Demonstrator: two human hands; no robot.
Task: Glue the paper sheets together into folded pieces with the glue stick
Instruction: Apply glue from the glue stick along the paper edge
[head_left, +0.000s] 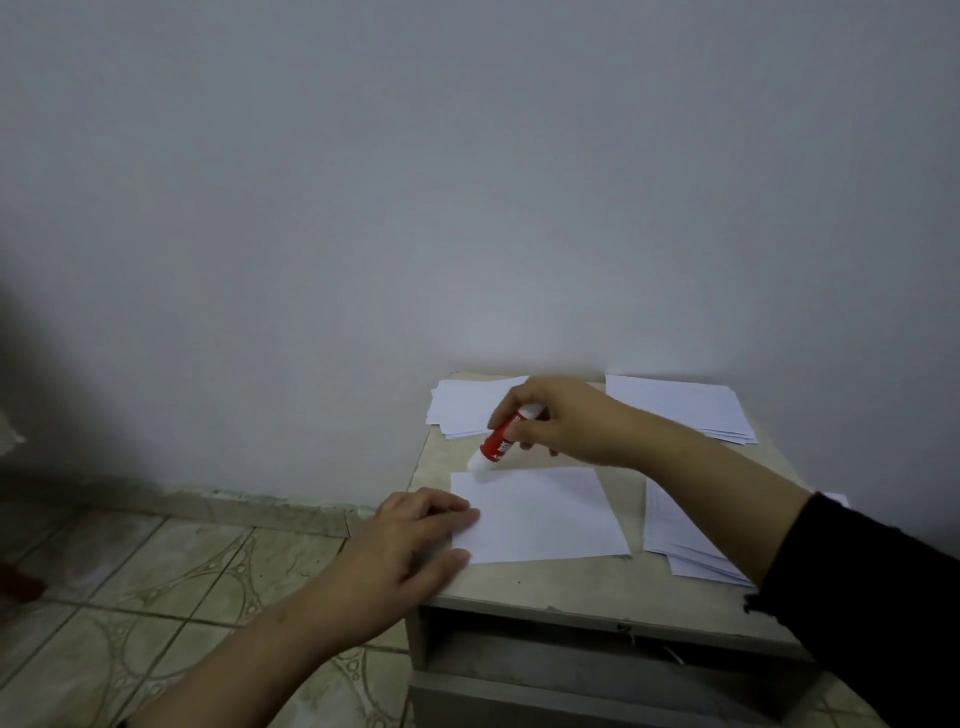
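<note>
A white paper sheet (545, 514) lies flat in the middle of a small grey table (519, 587). My right hand (566, 421) grips a red and white glue stick (498, 439), tilted, with its white tip touching the sheet's far left corner. My left hand (415, 540) rests with straight fingers on the sheet's left edge and holds it down.
White paper stacks lie at the table's back left (462, 408), back right (685, 405) and right side (680, 545). The table stands against a plain wall, with an open shelf (597, 654) below its top. Patterned floor tiles (156, 597) spread to the left.
</note>
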